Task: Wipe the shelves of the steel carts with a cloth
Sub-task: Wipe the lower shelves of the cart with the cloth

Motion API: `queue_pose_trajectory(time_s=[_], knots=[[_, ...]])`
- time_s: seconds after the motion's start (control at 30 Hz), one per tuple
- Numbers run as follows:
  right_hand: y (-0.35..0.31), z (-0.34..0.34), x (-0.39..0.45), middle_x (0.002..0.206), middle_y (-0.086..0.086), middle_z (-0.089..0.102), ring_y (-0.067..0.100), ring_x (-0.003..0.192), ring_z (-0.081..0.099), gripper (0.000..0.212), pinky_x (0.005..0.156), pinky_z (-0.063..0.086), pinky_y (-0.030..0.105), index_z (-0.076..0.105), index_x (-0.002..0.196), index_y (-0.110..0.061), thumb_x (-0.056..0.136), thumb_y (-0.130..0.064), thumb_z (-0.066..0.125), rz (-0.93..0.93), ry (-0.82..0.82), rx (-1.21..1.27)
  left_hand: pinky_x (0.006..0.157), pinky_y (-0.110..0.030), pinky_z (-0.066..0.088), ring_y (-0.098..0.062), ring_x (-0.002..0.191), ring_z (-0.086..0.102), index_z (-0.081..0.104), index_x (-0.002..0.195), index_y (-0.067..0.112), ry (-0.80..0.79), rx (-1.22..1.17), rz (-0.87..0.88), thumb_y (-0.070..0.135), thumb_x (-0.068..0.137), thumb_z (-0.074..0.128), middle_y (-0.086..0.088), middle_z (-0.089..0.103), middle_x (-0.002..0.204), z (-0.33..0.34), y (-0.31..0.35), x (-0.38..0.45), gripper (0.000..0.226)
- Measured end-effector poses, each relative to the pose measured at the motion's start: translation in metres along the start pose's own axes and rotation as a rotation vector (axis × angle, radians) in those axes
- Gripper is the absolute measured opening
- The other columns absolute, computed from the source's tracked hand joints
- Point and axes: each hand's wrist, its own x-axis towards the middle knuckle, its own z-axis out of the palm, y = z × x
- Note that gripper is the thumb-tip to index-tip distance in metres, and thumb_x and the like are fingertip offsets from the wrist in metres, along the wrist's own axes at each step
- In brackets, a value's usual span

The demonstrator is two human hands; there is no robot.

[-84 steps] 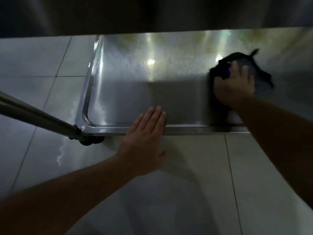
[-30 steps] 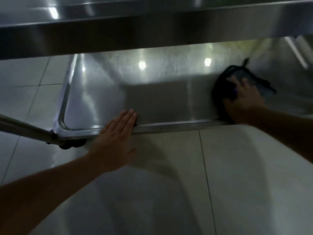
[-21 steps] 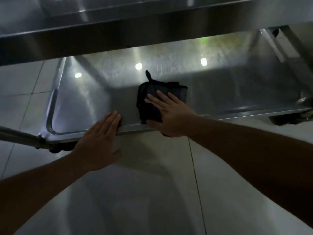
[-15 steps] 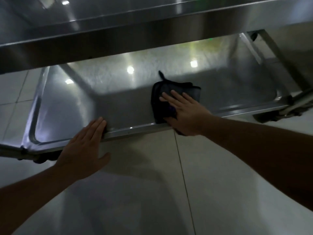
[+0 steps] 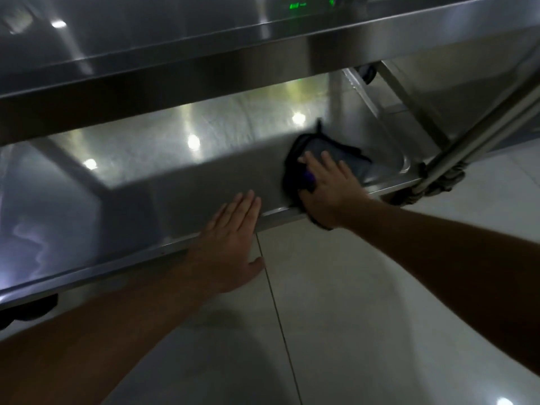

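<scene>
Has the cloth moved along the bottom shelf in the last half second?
Yes. The cloth slid rightward under the right hand, away from the left hand on the front rim and toward the shelf's right corner.

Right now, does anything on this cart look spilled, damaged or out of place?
Nothing stands out. The right hand presses the cloth flat on the lower shelf near its right corner; the left hand rests on the front rim. No spill or dent shows, though the light is dim.

Lying on the lower shelf (image 5: 181, 182) near its right front corner: cloth (image 5: 336, 159), under right hand (image 5: 330, 191); left hand (image 5: 230, 244) resting on front rim, leftward; upper shelf (image 5: 175, 68) overhanging above.
</scene>
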Motion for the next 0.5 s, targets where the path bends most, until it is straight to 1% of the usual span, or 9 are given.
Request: queue_pose_trajectory(time_s=[0.07, 0.1, 0.17, 0.2, 0.27, 0.33, 0.37, 0.43, 0.5], knots=[[-0.009, 0.002, -0.008, 0.171, -0.011, -0.003, 0.018, 0.158, -0.007, 0.075, 0.127, -0.003, 0.042, 0.003, 0.164, -0.031, 0.100, -0.054, 0.033, -0.183, -0.026, -0.030, 0.131, -0.043, 0.010, -0.024, 0.164, 0.006, 0.010, 0.169, 0.010, 0.000, 0.021, -0.032, 0.057, 0.085, 0.064, -0.007, 0.004, 0.177, 0.002, 0.013, 0.012, 0.111], [-0.005, 0.002, -0.011, 0.171, -0.013, -0.003, 0.016, 0.158, -0.007, 0.075, 0.128, -0.004, 0.041, 0.003, 0.164, -0.032, 0.098, -0.054, 0.030, -0.251, -0.041, -0.043, 0.131, -0.044, 0.013, -0.025, 0.163, 0.010, 0.014, 0.168, 0.008, 0.010, 0.014, -0.048, 0.053, 0.084, 0.067, -0.009, 0.009, 0.176, 0.004, 0.018, 0.015, 0.109], [0.016, -0.001, -0.017, 0.170, -0.014, 0.002, 0.013, 0.158, -0.004, 0.076, 0.128, -0.001, 0.040, 0.008, 0.164, -0.032, 0.094, -0.053, 0.029, -0.298, -0.033, -0.051, 0.130, -0.046, 0.019, -0.027, 0.161, 0.019, 0.023, 0.166, 0.005, 0.048, -0.010, -0.037, 0.042, 0.079, 0.073, -0.011, 0.019, 0.174, 0.007, 0.019, 0.014, 0.108], [0.030, -0.003, -0.018, 0.171, -0.012, 0.006, 0.015, 0.158, 0.000, 0.077, 0.128, 0.001, 0.040, 0.012, 0.164, -0.031, 0.093, -0.050, 0.032, -0.259, -0.009, -0.041, 0.130, -0.046, 0.022, -0.028, 0.161, 0.022, 0.025, 0.166, 0.005, 0.065, -0.015, -0.017, 0.040, 0.077, 0.073, -0.011, 0.021, 0.174, 0.008, 0.017, 0.013, 0.106], [0.061, -0.009, -0.012, 0.171, -0.007, 0.010, 0.019, 0.158, 0.005, 0.073, 0.127, 0.004, 0.040, 0.016, 0.163, -0.027, 0.096, -0.045, 0.038, -0.081, 0.047, 0.007, 0.129, -0.047, 0.024, -0.027, 0.161, 0.023, 0.026, 0.166, 0.005, 0.093, -0.005, 0.007, 0.040, 0.077, 0.066, -0.011, 0.022, 0.174, 0.009, 0.014, 0.012, 0.103], [0.091, -0.018, 0.001, 0.172, -0.004, 0.004, 0.020, 0.158, 0.001, 0.072, 0.127, 0.002, 0.040, 0.009, 0.164, -0.024, 0.101, -0.043, 0.040, 0.158, 0.044, 0.062, 0.129, -0.047, 0.024, -0.027, 0.161, 0.023, 0.027, 0.165, 0.004, 0.111, 0.006, 0.020, 0.041, 0.079, 0.062, -0.012, 0.023, 0.173, 0.009, 0.013, 0.012, 0.100], [0.104, -0.023, 0.009, 0.173, -0.003, 0.001, 0.020, 0.158, -0.002, 0.073, 0.127, 0.000, 0.040, 0.006, 0.164, -0.022, 0.102, -0.043, 0.038, 0.254, 0.033, 0.064, 0.129, -0.048, 0.025, -0.028, 0.161, 0.022, 0.027, 0.165, 0.004, 0.111, 0.008, 0.022, 0.041, 0.079, 0.061, -0.012, 0.023, 0.173, 0.009, 0.014, 0.012, 0.099], [0.122, -0.032, 0.023, 0.173, -0.001, -0.002, 0.022, 0.158, -0.006, 0.071, 0.128, -0.001, 0.044, 0.005, 0.164, -0.020, 0.104, -0.046, 0.031, 0.358, 0.033, 0.034, 0.129, -0.048, 0.023, -0.027, 0.161, 0.019, 0.025, 0.166, 0.005, 0.080, 0.009, 0.018, 0.044, 0.081, 0.063, -0.012, 0.020, 0.174, 0.008, 0.015, 0.013, 0.101], [0.131, -0.041, 0.035, 0.172, -0.002, -0.004, 0.024, 0.158, -0.006, 0.069, 0.126, 0.000, 0.047, 0.007, 0.164, -0.023, 0.104, -0.049, 0.029, 0.396, 0.053, 0.043, 0.130, -0.046, 0.019, -0.025, 0.163, 0.013, 0.021, 0.167, 0.007, 0.047, -0.009, 0.017, 0.048, 0.083, 0.066, -0.009, 0.014, 0.176, 0.008, 0.016, 0.014, 0.104]])
